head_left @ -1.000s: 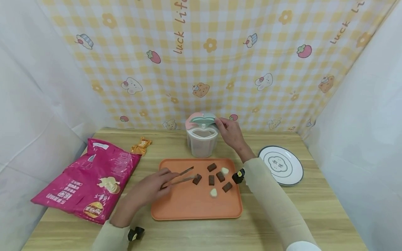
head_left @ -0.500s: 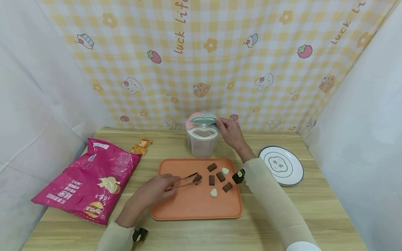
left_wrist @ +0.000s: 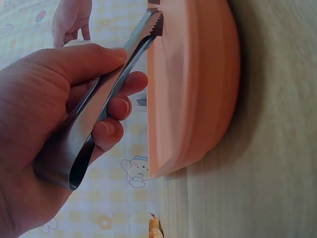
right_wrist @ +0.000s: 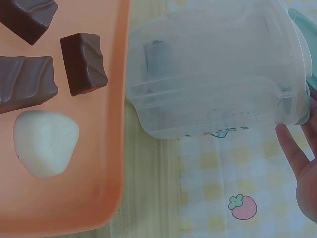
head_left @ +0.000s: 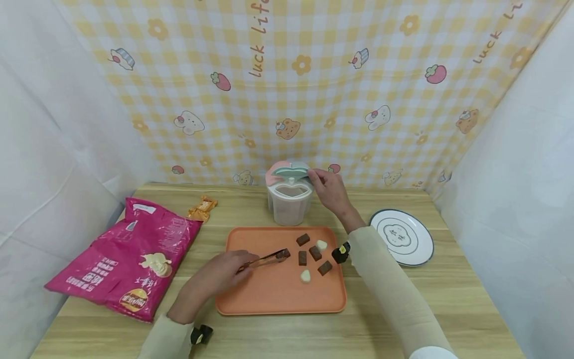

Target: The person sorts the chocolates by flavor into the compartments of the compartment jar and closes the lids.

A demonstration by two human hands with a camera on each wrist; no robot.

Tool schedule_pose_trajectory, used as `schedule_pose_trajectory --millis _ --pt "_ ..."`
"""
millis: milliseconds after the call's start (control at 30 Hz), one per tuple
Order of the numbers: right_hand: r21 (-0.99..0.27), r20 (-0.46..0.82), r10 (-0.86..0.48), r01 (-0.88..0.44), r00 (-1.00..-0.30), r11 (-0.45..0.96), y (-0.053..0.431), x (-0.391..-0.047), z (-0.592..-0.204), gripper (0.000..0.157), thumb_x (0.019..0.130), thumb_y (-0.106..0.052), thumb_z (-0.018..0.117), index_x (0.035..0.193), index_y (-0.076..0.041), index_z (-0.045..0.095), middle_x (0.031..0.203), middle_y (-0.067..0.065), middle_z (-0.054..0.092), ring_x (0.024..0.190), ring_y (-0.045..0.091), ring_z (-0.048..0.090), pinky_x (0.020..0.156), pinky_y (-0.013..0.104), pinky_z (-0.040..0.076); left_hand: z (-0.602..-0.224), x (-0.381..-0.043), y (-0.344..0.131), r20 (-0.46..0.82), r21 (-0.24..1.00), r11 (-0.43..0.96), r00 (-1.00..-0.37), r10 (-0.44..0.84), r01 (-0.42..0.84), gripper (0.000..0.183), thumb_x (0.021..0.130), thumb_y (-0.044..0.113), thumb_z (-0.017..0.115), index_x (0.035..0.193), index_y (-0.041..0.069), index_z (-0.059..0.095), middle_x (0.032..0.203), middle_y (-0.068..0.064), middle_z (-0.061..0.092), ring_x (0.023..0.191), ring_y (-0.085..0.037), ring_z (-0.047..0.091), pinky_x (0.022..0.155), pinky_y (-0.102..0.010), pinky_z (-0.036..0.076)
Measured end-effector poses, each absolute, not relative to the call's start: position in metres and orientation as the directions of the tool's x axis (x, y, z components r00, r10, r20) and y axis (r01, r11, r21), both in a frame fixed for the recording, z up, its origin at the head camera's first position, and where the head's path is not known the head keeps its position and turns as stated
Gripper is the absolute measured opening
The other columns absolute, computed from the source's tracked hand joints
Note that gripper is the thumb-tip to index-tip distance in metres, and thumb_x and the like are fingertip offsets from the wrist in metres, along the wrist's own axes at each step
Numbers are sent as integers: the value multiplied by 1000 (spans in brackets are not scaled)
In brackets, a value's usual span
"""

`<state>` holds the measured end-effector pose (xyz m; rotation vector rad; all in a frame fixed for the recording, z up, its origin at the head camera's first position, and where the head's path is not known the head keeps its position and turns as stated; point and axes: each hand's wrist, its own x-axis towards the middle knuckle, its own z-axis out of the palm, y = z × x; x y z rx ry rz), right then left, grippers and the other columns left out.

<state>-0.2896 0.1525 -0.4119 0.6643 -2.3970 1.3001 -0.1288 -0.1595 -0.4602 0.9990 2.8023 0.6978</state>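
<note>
Chocolate block (head_left: 283, 254) under inspection sits between the tong tips, near the middle of the tray; whether it touches the surface cannot be told. By size, findings are as follows.

The orange tray (head_left: 278, 296) lies flat in front of the person, its raised rim presumably confining loose pieces. The translucent container (head_left: 288, 212) stands upright just behind it, judged to be placed there to limit the reach between the two.

The right hand (head_left: 331, 192) pinches the edge of the raised green flap (head_left: 291, 173); this hold seems meant to leave the container's mouth uncovered. The left hand (head_left: 221, 271) grips metal tongs (left_wrist: 94, 104), thumb along one arm and fingers curled against the other. The tong arms are squeezed nearly together, probably to secure the block without direct contact.

The held block is dark brown and largely masked by the tongs; its full shape is unconfirmed. Four loose brown blocks (head_left: 302, 258) lie to its right, rectangular, with wavy ridged tops. Beside them are two smaller white pieces (head_left: 305, 275), smooth and rounded.
</note>
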Motion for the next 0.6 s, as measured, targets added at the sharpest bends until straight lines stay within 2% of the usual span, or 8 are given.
schedule_pose_trajectory --millis 267,600 --pt "-686 486 -247 -541 -838 487 153 -291 -412 32 110 -27 54 93 -7 72 67 11 56 64 21 47 62 34 38 -461 -129 -159 69 434 686 -780 622 585 25 98 11 70 123 9 74 104 -2 73 92 -17 68 82 -43 57" --pt "-689 483 -244 -537 -841 487 152 -290 -412 32 109 -28 54 89 -8 69 62 1 46 60 20 44 60 33 36 -456 -129 -160 74 412 694 -781 620 590 27 98 10 70 125 5 73 102 -3 73 88 -17 67 78 -41 57"
